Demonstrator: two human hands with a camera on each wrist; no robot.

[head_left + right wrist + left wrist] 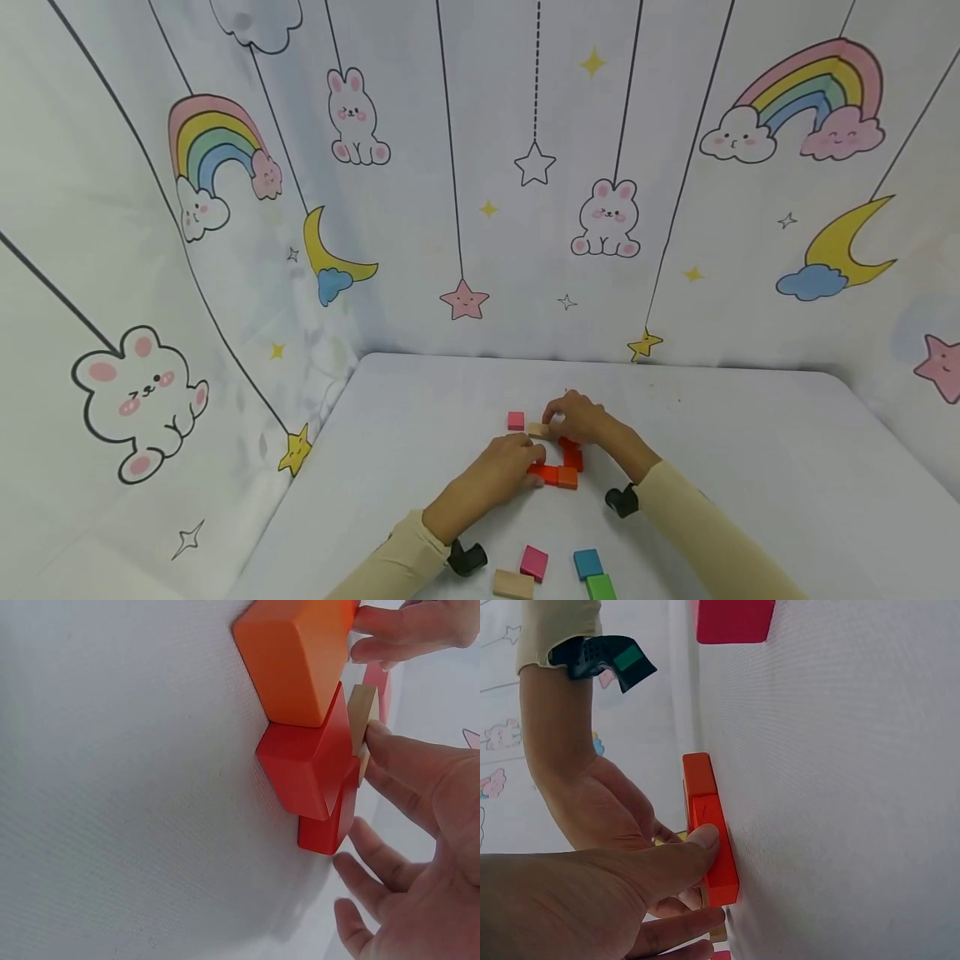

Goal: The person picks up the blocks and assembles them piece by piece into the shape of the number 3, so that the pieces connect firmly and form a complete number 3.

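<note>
My left hand (pixel 501 473) is at a long red-orange block (pixel 718 859), the thumb on its near side and the other fingers reaching beyond it. That block's end meets an orange block (pixel 567 477). Across the group, my right hand (pixel 579 417) pinches a plain wooden block (pixel 361 712) between thumb and index finger, its other fingers spread. Between the hands, red blocks (pixel 304 761) run from the orange one toward the wooden one, forming a bent row. A pink block (pixel 516 421) lies just left of the wooden block.
Closer to my body lie another wooden block (pixel 513 584), a dark pink block (pixel 534 563), a blue block (pixel 588 564) and a green block (pixel 601 587). All rest on a white table (pixel 405 400), with a printed cloth wall (pixel 420 183) behind.
</note>
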